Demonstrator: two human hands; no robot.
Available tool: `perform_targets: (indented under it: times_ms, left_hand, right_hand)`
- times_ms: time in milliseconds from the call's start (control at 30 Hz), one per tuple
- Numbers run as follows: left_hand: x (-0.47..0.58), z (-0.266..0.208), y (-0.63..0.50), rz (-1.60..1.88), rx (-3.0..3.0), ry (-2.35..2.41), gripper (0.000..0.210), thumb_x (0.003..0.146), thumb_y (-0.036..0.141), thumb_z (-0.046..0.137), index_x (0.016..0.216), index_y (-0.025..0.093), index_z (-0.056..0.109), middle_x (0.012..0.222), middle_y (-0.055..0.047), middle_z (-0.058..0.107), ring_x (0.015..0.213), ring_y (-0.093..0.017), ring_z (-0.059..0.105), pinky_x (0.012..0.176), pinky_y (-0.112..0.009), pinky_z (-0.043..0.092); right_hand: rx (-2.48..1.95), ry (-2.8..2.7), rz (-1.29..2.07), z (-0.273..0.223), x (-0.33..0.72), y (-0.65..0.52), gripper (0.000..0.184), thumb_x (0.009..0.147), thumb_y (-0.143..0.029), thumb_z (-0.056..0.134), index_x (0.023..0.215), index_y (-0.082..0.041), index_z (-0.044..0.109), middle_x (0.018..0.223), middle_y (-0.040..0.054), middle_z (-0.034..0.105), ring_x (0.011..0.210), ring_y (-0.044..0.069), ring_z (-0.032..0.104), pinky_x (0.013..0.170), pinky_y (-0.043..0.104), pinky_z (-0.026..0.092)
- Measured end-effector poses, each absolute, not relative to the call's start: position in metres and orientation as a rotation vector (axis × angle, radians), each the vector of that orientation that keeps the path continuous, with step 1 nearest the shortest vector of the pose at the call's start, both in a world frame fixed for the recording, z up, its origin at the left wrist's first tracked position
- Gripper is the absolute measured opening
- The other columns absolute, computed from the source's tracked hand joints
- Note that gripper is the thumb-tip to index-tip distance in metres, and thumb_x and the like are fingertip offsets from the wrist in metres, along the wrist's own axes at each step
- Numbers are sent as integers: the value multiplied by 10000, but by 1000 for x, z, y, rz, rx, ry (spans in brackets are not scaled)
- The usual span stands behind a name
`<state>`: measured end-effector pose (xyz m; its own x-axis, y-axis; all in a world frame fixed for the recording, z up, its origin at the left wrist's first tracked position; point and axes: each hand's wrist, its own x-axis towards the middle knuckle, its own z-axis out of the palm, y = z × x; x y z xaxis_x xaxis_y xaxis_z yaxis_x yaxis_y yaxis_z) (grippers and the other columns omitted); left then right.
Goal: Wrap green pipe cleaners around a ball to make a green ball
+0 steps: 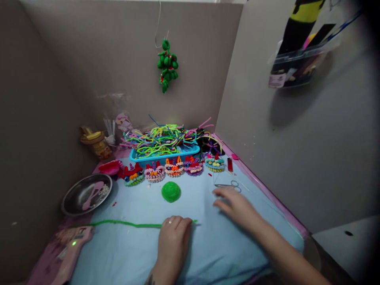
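Observation:
A long green pipe cleaner [127,223] stretches across the blue cloth, and my left hand [174,239] is closed around it near its right end, a short tip poking out past the fingers. My right hand [233,204] is held over the cloth with thumb and fingers apart, holding nothing. Just beyond its fingertips lies a pair of scissors [222,185], handles to the right; whether they touch cannot be seen. A green coiled dome [171,191] sits on the cloth ahead of my left hand.
Several colourful pipe-cleaner faces [174,168] line the front of a blue tray [166,156] heaped with pipe cleaners. At left are a metal bowl [71,194] and a pink glue gun [78,239] with a green light. Grey walls enclose three sides.

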<state>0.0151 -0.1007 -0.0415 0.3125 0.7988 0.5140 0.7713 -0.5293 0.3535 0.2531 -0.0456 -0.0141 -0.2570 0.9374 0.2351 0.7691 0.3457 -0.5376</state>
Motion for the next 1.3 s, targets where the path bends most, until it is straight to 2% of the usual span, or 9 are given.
perform_targets:
  times_ms: [133,233,467,733,867,933,1067,1167,1300]
  left_hand:
    - [17,-43,-101,1034,2497,1478,207,918,220,441,847,207,634,688,-35,648,641,-181,593,611,-303,451]
    - [19,-45,-101,1035,2505,1462,219,922,227,432,840,210,634,683,-34,649,633,-184,595,608,-310,463]
    - [17,-45,-103,1099,2437,1449,210,920,232,439,853,210,637,696,-42,656,641,-181,611,613,-302,484]
    - [14,-46,-101,1114,2381,1453,218,923,254,437,869,200,641,729,-48,670,671,-185,633,618,-305,511]
    - [13,-47,-101,1111,2341,1453,224,923,264,439,887,197,649,757,-59,678,696,-183,642,638,-302,525]
    - [12,-48,-100,1109,2332,1451,225,920,265,443,881,193,653,757,-64,679,698,-183,644,640,-300,529]
    - [12,-48,-99,1137,2325,1450,203,907,253,467,874,186,655,750,-65,680,699,-186,647,646,-298,535]
    - [12,-47,-100,1160,2327,1447,190,899,244,477,875,189,658,759,-63,684,708,-186,653,660,-297,539]
    - [13,-46,-101,1160,2331,1460,183,892,229,482,869,186,659,766,-61,689,722,-188,658,672,-301,542]
  right_hand:
    - [-2074,-1894,271,-18,317,8,178,825,-189,521,983,-150,594,921,94,653,848,207,594,749,299,419]
    - [-2176,-1868,300,-33,338,32,141,766,-148,576,905,-143,594,824,71,648,756,184,595,671,261,389]
    - [-2241,-1814,414,-47,348,38,168,750,-161,600,914,-132,587,695,45,648,632,173,586,545,231,353]
    - [-2256,-1692,386,-27,376,19,220,817,-143,506,985,-104,643,908,139,701,787,212,638,669,258,428]
    - [-2217,-1676,399,-24,379,8,241,830,-157,494,983,-123,677,969,128,708,882,217,651,730,257,449]
    - [-2196,-1683,426,-24,379,2,232,809,-152,516,956,-128,694,905,110,722,824,209,663,707,255,456]
    - [-2187,-1676,476,-25,382,-10,223,735,-99,549,890,-130,706,661,47,700,539,161,624,574,243,439]
    - [-2183,-1638,406,-27,381,-17,201,715,-86,545,834,-144,696,709,59,704,614,170,637,590,238,428]
    - [-2173,-1561,343,-33,367,-8,262,760,-98,480,956,-125,651,754,66,706,630,158,646,586,223,429]
